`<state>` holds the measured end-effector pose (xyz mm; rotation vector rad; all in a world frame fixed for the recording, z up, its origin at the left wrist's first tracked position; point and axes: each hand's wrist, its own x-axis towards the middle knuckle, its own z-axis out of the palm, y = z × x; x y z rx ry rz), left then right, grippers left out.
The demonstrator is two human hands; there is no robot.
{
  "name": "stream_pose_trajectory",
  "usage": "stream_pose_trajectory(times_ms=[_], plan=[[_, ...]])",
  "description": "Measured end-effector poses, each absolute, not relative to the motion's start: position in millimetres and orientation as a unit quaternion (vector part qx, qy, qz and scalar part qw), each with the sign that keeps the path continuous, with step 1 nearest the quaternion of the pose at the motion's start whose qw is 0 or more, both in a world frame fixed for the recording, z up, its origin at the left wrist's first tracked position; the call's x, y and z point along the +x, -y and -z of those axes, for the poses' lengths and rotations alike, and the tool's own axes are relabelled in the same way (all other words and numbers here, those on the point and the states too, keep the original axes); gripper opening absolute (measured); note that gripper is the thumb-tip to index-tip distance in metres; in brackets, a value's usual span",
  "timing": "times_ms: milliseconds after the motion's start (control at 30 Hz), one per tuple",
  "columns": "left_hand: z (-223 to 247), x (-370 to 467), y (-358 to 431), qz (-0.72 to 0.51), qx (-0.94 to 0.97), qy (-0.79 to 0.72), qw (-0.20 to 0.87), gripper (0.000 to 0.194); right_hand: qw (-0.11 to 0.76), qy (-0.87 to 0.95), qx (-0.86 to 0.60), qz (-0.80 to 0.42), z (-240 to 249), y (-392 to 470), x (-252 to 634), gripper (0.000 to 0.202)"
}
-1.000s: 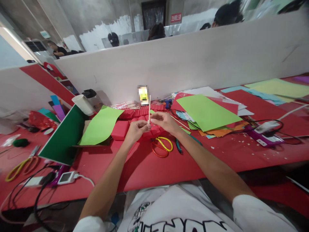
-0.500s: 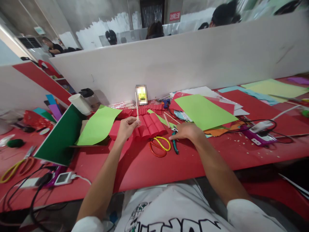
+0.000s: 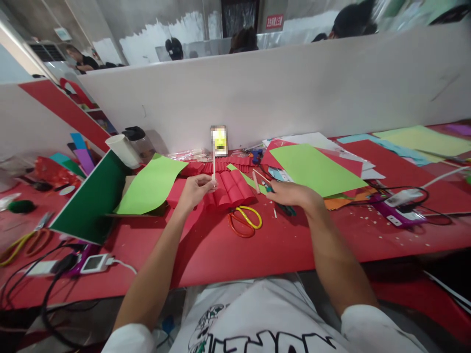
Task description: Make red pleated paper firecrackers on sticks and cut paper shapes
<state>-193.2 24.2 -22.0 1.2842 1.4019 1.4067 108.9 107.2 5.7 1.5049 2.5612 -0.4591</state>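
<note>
Over the folded red paper (image 3: pixel 235 189) on the tabletop (image 3: pixel 221 264), my left hand (image 3: pixel 196 190) is pinching a thin pale stick (image 3: pixel 214 167) near its lower end, its long axis standing nearly upright. To the stick's right, nearer the tabletop's front edge, my right hand (image 3: pixel 292 194) is curling around teal pliers (image 3: pixel 288 210).

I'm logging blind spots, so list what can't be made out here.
In the head view:
Stick: lower end, hidden by the left hand.
Pliers: middle, covered by the right hand.
Scissors: blades, hidden by folded red paper.
Upright screen: contents, pixelated.
</note>
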Motion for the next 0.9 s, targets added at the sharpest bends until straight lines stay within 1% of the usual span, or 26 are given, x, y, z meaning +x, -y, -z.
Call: stream_pose_trajectory(times_ms=[100, 200, 267, 333, 500, 633, 900], plan=[[20.5, -191.3, -22.2, -0.539, 0.503, -0.536, 0.411, 0.056, -0.054, -0.857, 0.486, 0.164, -10.8, -109.2, 114.4, 0.03], [19.0, -189.0, -19.7, -0.525, 0.509, -0.523, 0.438, 0.052, -0.179, -0.869, 0.403, 0.222, -9.8, -107.8, 112.2, 0.038], [18.6, -187.5, -18.5, -0.513, 0.513, -0.518, 0.452, 0.049, -0.215, -0.876, 0.343, 0.262, -5.2, -106.3, 106.2, 0.044], [18.5, -186.1, -18.0, -0.501, 0.515, -0.519, 0.463, 0.046, -0.22, -0.886, 0.295, 0.281, 1.6, -105.4, 97.8, 0.048], [17.6, -182.9, -16.8, -0.47, 0.532, -0.523, 0.471, 0.04, -0.221, -0.904, 0.237, 0.28, 16.0, -104.8, 78.3, 0.043], [13.9, -180.3, -13.6, -0.455, 0.537, -0.531, 0.472, 0.037, -0.232, -0.899, 0.233, 0.291, 14.8, -100.4, 74.4, 0.044], [4.5, -176.7, -7.1, -0.423, 0.56, -0.533, 0.472, 0.032, -0.209, -0.9, 0.246, 0.293, 9.7, -95.1, 76.7, 0.044]])
